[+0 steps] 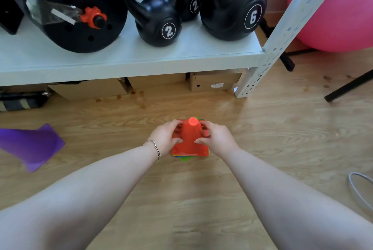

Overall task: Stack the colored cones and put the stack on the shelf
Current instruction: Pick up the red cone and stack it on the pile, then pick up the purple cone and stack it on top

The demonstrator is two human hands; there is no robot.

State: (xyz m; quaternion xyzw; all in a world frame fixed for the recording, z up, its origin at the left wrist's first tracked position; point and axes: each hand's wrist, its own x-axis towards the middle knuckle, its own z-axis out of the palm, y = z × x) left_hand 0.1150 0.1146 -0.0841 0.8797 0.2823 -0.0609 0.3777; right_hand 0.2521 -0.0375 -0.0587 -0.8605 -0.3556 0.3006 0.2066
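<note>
A stack of cones [190, 138] stands upright on the wooden floor, an orange-red cone on top. Green, blue and yellow base edges peek out underneath. My left hand [166, 137] grips the stack's left side and my right hand [217, 138] grips its right side, thumbs on the near face. A purple cone [30, 145] lies on its side on the floor at the far left, apart from the stack. The pale grey shelf [141, 58] runs across the view beyond the stack.
On the shelf stand black kettlebells [159, 19] marked 2 and 6 [234, 7], and a black weight plate [76, 7]. Cardboard boxes [214, 82] sit under it. The shelf post [270, 48], a pink ball [333, 7], a black stand leg [349, 86] and a grey hoop [361, 191] are at the right.
</note>
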